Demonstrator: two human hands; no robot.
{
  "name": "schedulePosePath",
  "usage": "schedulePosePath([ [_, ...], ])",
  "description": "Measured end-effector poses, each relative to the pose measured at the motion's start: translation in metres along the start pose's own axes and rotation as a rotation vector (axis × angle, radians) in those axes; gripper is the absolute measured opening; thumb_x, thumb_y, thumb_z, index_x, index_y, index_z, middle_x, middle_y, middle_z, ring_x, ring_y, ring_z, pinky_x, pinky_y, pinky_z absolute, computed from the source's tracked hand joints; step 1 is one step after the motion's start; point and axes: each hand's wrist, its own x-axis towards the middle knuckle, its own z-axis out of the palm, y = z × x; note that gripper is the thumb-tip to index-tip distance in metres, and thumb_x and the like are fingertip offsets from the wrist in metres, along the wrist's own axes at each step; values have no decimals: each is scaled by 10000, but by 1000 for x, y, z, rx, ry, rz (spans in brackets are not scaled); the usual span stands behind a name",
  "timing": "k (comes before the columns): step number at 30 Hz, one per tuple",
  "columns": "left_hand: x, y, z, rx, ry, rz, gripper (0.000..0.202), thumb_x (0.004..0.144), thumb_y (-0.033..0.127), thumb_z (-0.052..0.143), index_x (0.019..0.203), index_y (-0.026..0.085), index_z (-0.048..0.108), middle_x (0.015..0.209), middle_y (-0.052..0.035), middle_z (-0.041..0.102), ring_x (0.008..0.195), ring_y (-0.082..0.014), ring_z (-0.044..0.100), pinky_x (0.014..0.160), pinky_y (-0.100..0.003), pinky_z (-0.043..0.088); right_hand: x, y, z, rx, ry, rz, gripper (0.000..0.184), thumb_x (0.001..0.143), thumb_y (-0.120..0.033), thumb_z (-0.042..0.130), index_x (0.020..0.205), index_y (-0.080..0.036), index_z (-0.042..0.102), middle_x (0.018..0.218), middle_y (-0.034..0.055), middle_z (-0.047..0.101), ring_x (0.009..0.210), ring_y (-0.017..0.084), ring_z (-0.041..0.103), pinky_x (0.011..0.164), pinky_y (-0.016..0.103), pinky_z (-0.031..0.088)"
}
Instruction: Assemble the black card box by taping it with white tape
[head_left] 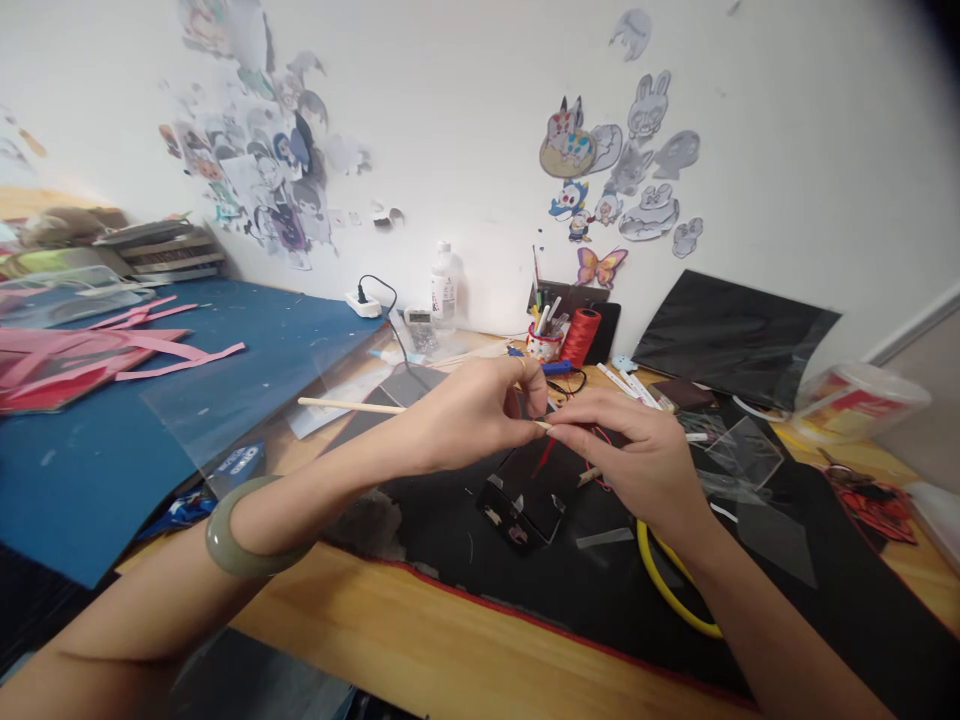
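A thin wooden stick [351, 405] runs level behind my left wrist, and its pale tip shows between my fingertips. My left hand [476, 405] is closed around the stick, thumb and fingers pinching near that tip. Thumb and forefinger of my right hand [634, 445] pinch the same end, touching the left fingertips. Whatever else lies between the fingertips is too small to make out. Below them, a small black box [519, 512] with clear tabs rests on the black mat [450, 560]. Red strands hang or lie just behind the fingertips.
A yellow loop [667, 590] lies under my right forearm. Clear plastic pieces [750, 455] are scattered at right. Farther back stand a pen cup [545, 343], a red thread spool [581, 338] and a bottle [444, 285]. Pink strips [150, 350] cover part of the blue surface at left.
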Motion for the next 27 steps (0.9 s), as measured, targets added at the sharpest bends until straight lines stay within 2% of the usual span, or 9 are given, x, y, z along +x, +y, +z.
schedulePosePath([
  [5,-1,-7,4,-24,-14,-39,80,705,166,588,740,169,516,584,61,500,506,-65,452,474,-170,323,-3,4,3,-4,-48,61,58,761,-233,633,751,-221,689,740,3,690,686,153,617,634,281,487],
  [11,-3,-10,7,-8,1,-46,61,716,201,603,745,169,560,552,64,497,506,-69,448,470,-164,317,-2,8,7,39,-38,149,49,745,-219,642,737,-202,687,731,-4,688,650,130,598,611,254,481],
  [14,-4,-11,9,-29,29,-45,42,730,193,599,748,159,583,569,58,508,511,-66,442,477,-164,322,-1,9,11,157,2,252,66,716,-241,664,757,-190,668,714,0,682,637,132,607,603,258,493],
  [18,-4,-14,11,-133,51,-37,106,752,177,596,853,156,617,666,36,573,550,-68,453,519,-175,357,-1,11,16,368,74,388,221,681,-280,693,860,-190,602,701,-1,685,659,145,644,649,281,515],
  [21,-3,-16,12,-208,42,-8,191,769,163,588,948,169,651,753,11,590,614,-79,500,572,-189,397,-1,13,18,422,76,428,249,679,-305,695,869,-196,578,710,1,691,680,148,655,682,288,516],
  [24,-3,-18,12,-241,48,11,164,767,160,595,897,179,693,796,-4,598,672,-89,527,614,-197,418,-2,16,18,455,58,457,269,687,-343,684,887,-199,575,721,4,692,683,144,653,684,283,513],
  [27,-2,-19,12,-287,71,-41,162,764,180,600,893,172,699,796,-12,622,628,-83,515,572,-192,411,-3,18,19,491,54,484,284,695,-357,673,911,-199,577,757,14,691,700,145,648,703,291,508],
])
